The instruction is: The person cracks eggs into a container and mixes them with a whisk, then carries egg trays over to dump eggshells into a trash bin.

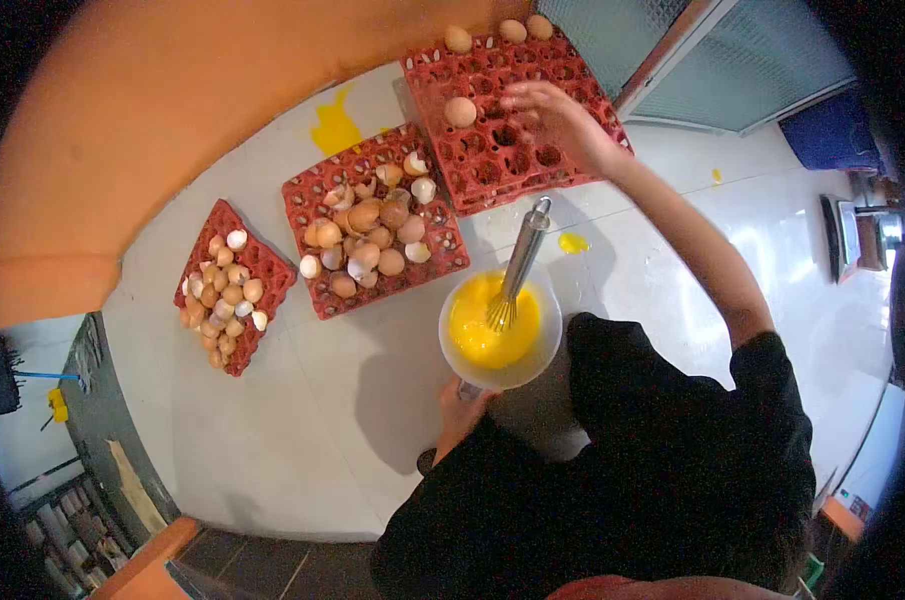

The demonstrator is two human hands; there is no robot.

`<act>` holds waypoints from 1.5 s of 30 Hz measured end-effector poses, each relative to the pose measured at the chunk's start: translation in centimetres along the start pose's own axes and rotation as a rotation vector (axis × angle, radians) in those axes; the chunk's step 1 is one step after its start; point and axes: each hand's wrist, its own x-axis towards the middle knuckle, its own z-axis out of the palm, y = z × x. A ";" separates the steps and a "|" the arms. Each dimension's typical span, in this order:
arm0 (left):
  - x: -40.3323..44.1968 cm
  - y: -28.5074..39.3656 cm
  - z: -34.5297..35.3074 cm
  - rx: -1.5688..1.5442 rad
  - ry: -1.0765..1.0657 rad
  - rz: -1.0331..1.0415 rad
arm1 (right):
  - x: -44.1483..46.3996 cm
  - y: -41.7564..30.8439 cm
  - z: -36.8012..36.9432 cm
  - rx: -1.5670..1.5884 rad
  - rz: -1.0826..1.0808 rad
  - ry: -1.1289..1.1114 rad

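Note:
My left hand (459, 412) is closed round the handle of a translucent plastic jug (549, 350). Yellow beaten egg (477, 345) fills part of the jug. A metal whisk (525, 248) leans in it, wires in the egg and handle over the rim. Stretched over a red egg tray (459, 180), my right hand (564, 122) has its fingers extended and holds nothing. Just left of its fingertips a brown egg (460, 112) sits in the tray. Several more eggs (513, 31) stand along that tray's far edge.
A second red tray (324, 298) holds a heap of cracked eggshells (364, 214). Farther left, another tray (269, 268) carries more shells. Yellow egg spills (335, 122) lie on the tiled floor (322, 400), one (573, 243) beside the jug. An orange wall (202, 110) rises behind.

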 end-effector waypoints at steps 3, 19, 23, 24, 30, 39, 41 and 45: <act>-0.8 -1.3 0.2 0.024 0.091 0.203 | 6.3 -0.8 -3.8 -0.937 -0.232 0.219; -6.8 -9.7 -2.0 -0.131 0.346 -0.030 | 21.6 5.2 -5.8 -1.381 -0.303 0.683; -6.0 -7.4 -2.4 -0.076 0.307 -0.042 | 22.3 5.5 -8.8 -1.434 -0.334 0.460; -6.1 -7.3 -2.3 -0.016 0.295 -0.011 | 22.0 5.6 -8.8 -1.398 -0.309 0.468; -4.8 -6.7 -2.5 0.158 0.333 0.163 | 15.5 2.3 -6.5 -0.344 -0.259 0.387; -3.6 1.1 -6.8 0.075 0.289 0.299 | -11.5 -6.8 5.5 -0.336 -0.037 -0.152; -4.2 7.5 -9.5 0.017 0.280 0.622 | -13.0 -6.4 6.6 -0.316 0.048 -0.197; -4.9 18.0 -11.8 0.230 0.144 1.090 | -13.9 -5.0 8.5 -0.869 -0.328 -0.282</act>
